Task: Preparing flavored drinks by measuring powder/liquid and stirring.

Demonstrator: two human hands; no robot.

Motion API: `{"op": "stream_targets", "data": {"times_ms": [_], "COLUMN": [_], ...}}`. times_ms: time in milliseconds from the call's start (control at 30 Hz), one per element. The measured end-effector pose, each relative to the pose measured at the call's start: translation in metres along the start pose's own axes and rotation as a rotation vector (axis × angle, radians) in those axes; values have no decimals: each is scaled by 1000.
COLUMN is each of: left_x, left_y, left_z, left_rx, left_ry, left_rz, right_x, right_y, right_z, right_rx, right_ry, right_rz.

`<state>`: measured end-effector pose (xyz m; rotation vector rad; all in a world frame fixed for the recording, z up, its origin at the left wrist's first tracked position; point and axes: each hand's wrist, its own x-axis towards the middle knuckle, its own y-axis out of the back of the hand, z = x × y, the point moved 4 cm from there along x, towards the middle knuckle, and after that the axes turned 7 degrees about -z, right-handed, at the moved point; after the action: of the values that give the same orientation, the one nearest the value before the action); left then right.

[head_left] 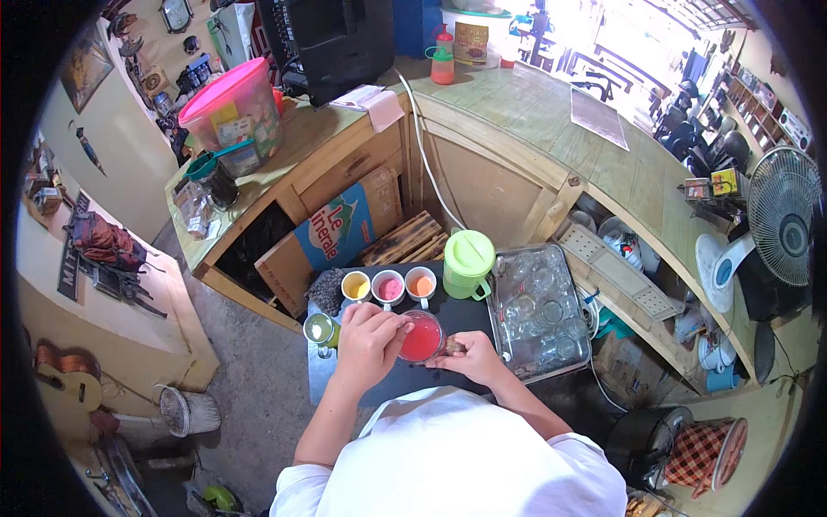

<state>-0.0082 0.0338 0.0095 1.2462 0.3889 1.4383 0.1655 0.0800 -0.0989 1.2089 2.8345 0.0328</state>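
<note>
A clear glass [422, 337] of red drink stands in front of me, between my hands. My left hand [370, 340] is closed at the left side of its rim, with fingertips pinched together; what they hold, if anything, is hidden. At the glass's right side, my right hand [470, 358] is closed round it, near a small brownish patch I cannot make out. Beyond stand three white cups, holding yellow [355, 285], pink [388, 288] and orange [421, 284] contents. A glass mug [321, 330] of greenish-yellow drink is left of my left hand.
A light-green lidded pitcher [469, 263] stands behind the cups' right end. Right of the dark table [388, 392], a metal tray [534, 376] carries several upturned glasses. Wooden counters [508, 129] wrap around, with a pink-lidded tub [226, 112] at left and a fan [788, 207] at right.
</note>
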Motion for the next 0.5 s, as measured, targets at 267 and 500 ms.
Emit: {"op": "stream_targets", "data": {"times_ms": [267, 500], "left_x": [-2, 0], "left_y": [-5, -4], "left_z": [1, 2], "left_rx": [-128, -48], "left_ry": [2, 7], "left_rz": [-69, 2], "right_x": [-3, -4], "right_y": [-2, -4], "right_z": [1, -2], "right_rx": [4, 110], "right_ry": [2, -20], "right_rz": [-25, -14]}}
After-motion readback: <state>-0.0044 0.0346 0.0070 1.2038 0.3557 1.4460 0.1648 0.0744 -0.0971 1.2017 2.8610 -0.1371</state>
